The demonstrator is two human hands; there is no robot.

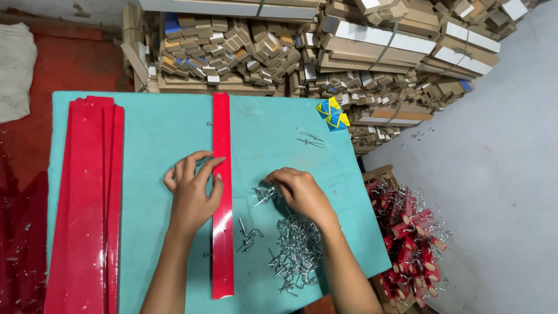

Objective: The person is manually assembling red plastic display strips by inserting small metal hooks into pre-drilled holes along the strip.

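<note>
Left hand (195, 195) presses flat on the red strip (222, 197) lying lengthwise down the teal board (157, 139), right hand (299, 189) pinches a wire hook (264, 195) just above the hook pile (296, 247), with a stack of red strips (87, 197) at the board's left edge.

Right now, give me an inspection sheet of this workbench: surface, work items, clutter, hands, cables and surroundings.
Surface: teal table cover, flat, edges in view.
Work items: single red strip lying lengthwise mid-table; pile of metal wire hooks beside it; a few loose hooks farther up.
Clutter: stack of red strips along the table's left edge; small blue and yellow folded piece at the far right corner.
Hands: left hand rests on the single red strip; right hand fingers hooks at the pile's top, grip unclear.
Cables: nothing seen.
Surroundings: bundled cardboard pieces behind; crate of red-handled items at right.
</note>
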